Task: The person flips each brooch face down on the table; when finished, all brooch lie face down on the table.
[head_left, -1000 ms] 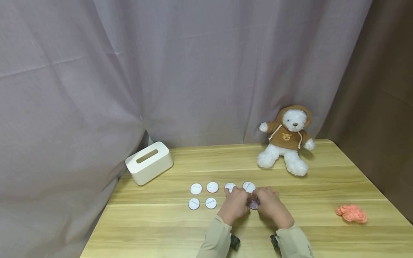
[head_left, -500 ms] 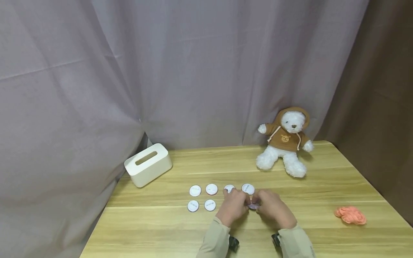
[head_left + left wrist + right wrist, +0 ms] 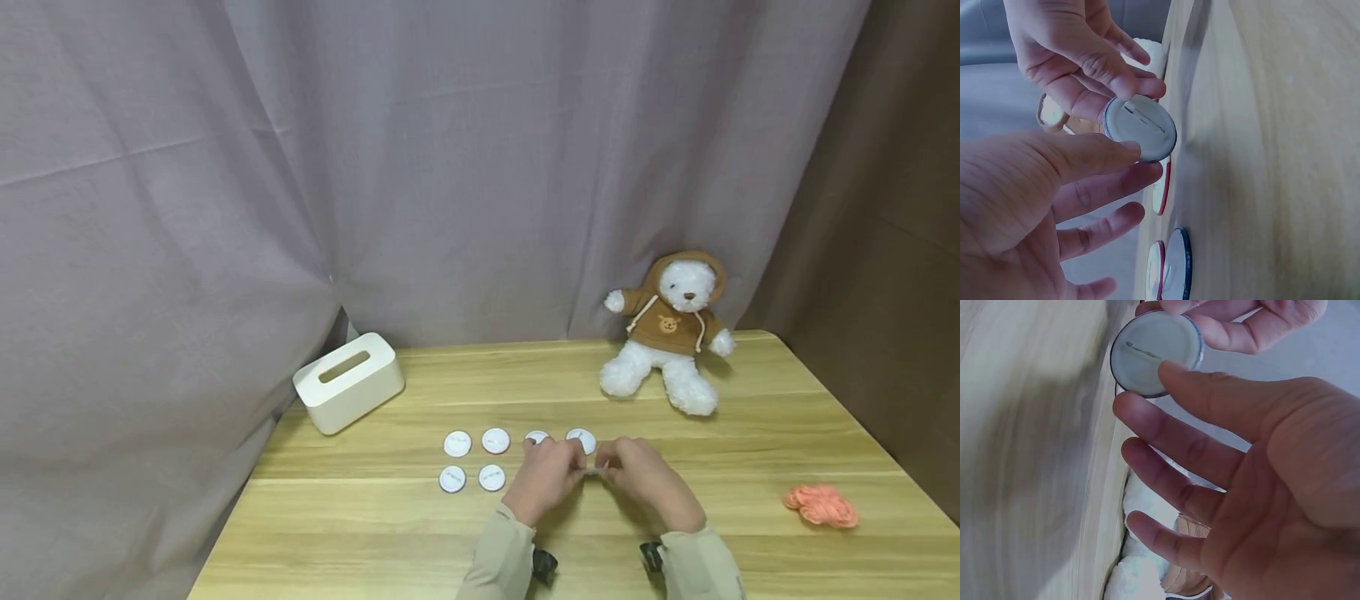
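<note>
Both hands hold one round pin-back button badge (image 3: 1147, 134) between them, just above the table. My left hand (image 3: 546, 472) pinches one edge of it, thumb on the white back. From the other side my right hand (image 3: 637, 472) pinches the opposite edge between thumb and index finger, other fingers spread. In the right wrist view, the badge's white back (image 3: 1144, 347) shows its pin across the middle. From the head it appears nearly edge-on. More badges lie white side up beside the hands, among them a far right one (image 3: 581, 440) and one partly behind my left hand (image 3: 537, 436).
Left of the hands several more badges (image 3: 491, 477) lie in two rows on the wooden table (image 3: 360, 533). A white tissue box (image 3: 348, 387) stands at the back left. A teddy bear in a brown hoodie (image 3: 671, 333) sits back right; coral yarn (image 3: 821, 506) lies right.
The held badge has turned from showing its purple face upward to nearly edge-on in the head view. The right hand has shifted slightly right; the other badges stay in place.
</note>
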`<state>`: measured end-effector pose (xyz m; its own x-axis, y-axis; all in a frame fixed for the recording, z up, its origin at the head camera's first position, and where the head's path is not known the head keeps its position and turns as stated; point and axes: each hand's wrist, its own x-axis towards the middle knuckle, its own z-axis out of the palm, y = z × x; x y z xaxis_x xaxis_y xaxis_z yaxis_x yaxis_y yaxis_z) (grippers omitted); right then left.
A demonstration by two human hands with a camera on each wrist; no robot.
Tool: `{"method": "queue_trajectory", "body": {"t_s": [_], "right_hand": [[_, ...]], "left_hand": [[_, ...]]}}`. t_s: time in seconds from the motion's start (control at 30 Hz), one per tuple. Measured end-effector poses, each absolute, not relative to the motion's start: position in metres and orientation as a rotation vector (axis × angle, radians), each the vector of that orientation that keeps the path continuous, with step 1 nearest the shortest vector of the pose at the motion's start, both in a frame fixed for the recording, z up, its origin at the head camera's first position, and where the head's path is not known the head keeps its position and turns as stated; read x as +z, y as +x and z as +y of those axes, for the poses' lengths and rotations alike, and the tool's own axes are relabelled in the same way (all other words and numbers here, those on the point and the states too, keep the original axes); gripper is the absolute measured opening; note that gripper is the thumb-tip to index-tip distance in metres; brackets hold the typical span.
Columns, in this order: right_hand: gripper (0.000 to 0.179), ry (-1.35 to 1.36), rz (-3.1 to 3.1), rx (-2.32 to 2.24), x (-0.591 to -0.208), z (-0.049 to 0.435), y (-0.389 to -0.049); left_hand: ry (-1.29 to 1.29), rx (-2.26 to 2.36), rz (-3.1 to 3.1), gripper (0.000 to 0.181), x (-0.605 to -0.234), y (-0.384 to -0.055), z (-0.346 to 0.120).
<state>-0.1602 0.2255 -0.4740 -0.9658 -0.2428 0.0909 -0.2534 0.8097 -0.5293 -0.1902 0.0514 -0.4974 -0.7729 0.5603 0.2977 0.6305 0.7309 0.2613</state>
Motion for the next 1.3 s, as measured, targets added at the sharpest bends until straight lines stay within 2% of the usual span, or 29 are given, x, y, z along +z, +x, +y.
{"method": "queue_trajectory", "body": {"t_s": [0.2,0.83,1.3], "right_hand": [[0.022,0.429,-2.942,0.86,-0.476,0.227,-0.162],[0.024,0.367,-2.907,0.926,-0.497,0.218,-0.158],[0.023,0.356,-2.944,0.841,-0.496,0.218,-0.162]], "left_hand": [[-0.938,-0.541,-2.722,0.011,-0.494,-0.191,0.053],[-0.926,-0.52,-2.859,0.023,-0.504,-0.189,0.057],[-0.899,-0.393,-2.847,0.015,-0.505,-0.188,0.059]]}}
